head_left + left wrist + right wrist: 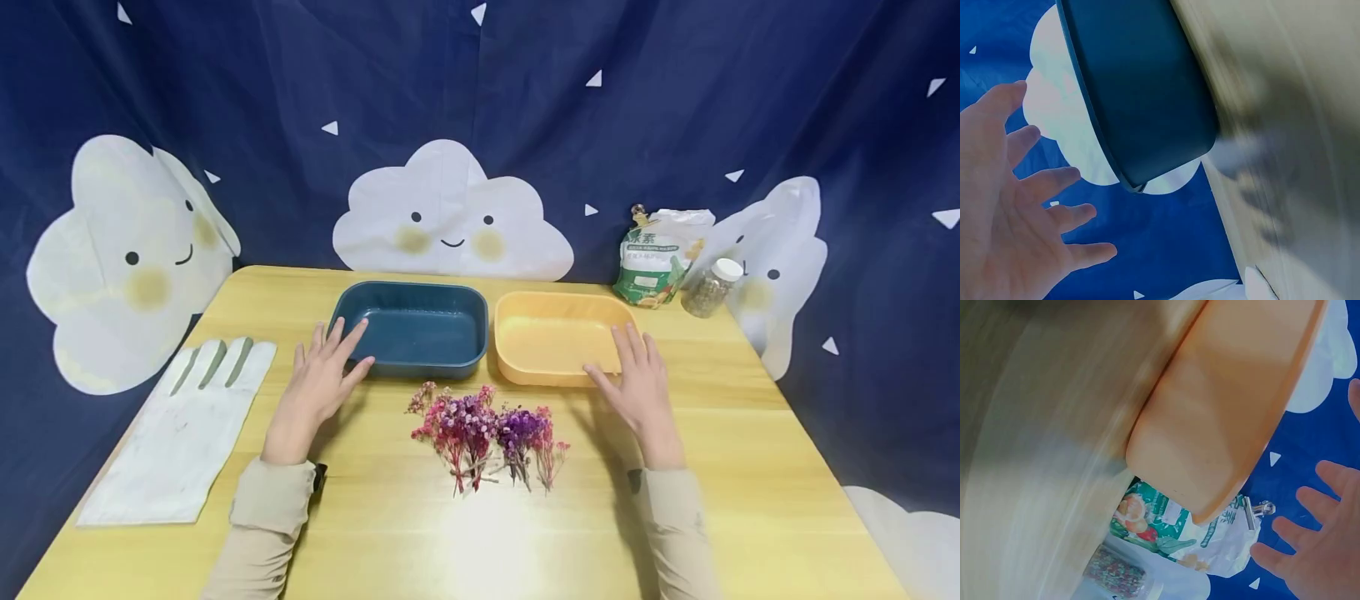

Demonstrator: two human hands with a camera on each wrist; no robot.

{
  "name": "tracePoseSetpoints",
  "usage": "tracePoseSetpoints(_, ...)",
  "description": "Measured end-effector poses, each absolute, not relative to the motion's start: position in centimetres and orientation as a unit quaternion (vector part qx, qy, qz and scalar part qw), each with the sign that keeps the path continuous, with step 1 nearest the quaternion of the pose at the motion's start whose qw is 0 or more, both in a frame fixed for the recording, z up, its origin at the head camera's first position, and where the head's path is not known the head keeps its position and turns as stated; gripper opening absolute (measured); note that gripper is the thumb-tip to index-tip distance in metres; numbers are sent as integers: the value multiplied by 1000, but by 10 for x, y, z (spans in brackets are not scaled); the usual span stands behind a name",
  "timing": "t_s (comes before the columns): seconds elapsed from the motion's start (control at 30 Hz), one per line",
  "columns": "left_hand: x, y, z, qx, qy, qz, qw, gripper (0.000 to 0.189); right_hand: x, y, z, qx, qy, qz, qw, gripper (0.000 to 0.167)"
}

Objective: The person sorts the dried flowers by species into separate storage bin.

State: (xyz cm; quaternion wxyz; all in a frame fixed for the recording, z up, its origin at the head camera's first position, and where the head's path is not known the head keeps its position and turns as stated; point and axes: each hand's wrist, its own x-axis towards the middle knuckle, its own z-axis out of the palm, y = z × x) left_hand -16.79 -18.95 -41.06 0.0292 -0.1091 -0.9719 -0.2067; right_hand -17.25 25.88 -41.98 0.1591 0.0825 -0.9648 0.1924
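My left hand (318,379) spreads its fingers over the near left corner of a dark blue rectangular tub (427,367), holding nothing. In the left wrist view those fingers (1054,184) are apart from the tub's wall (1141,94). My right hand (636,387), also spread and holding nothing, hovers by the near right corner of a yellow tub (540,377). The right wrist view shows its fingers (1297,534) beside that tub's rim. Between the hands, nearer to me, lie small bunches of dried flowers (468,425) in pink and purple, stems pointing toward me.
A pair of white gloves (180,433) with grey-green stripes lies flat at the left edge. At the back right stand a green and white pouch (651,262) with a metal clip and a lidded jar (711,289) of small granules. A dark blue cloud-print curtain (285,67) hangs behind the table.
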Motion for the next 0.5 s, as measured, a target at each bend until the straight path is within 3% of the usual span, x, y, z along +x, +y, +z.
tracePoseSetpoints(0.2, -167, -189, -410, -108, -971, -209, 34, 59, -169, 260, -417, 86, -965, 207, 138, 76)
tracePoseSetpoints(0.5, -173, -189, -420, -118, -936, -314, 109, 42, -164, 252, -421, 113, -954, 241, 138, 67)
